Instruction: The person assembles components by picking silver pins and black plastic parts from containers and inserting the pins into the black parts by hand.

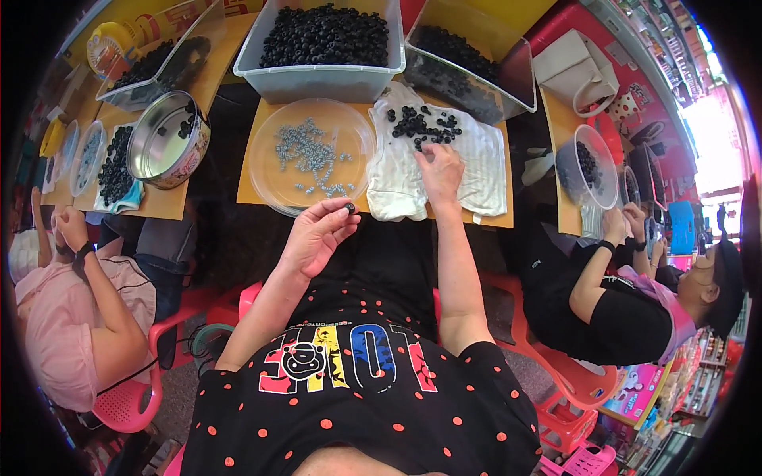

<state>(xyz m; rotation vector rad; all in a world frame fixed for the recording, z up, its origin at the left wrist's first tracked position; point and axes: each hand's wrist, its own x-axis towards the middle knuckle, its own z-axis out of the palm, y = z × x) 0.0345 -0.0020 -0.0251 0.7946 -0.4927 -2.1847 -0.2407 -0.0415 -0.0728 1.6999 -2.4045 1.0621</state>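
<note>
My left hand, just in front of the table edge, pinches a small black round part between thumb and fingertips. On a folded white cloth, my right hand reaches to the near side of a loose pile of black round parts. Its fingers are bent together at the pile; what lies between their tips is too small to make out. To the left of the cloth, a clear round plastic tray holds many small grey-blue spiral pieces that look like springs.
Behind stand a translucent tub heaped with black parts and a clear bin with more. Co-workers sit at tables left and right. A round metal tin stands left; a clear tub stands right.
</note>
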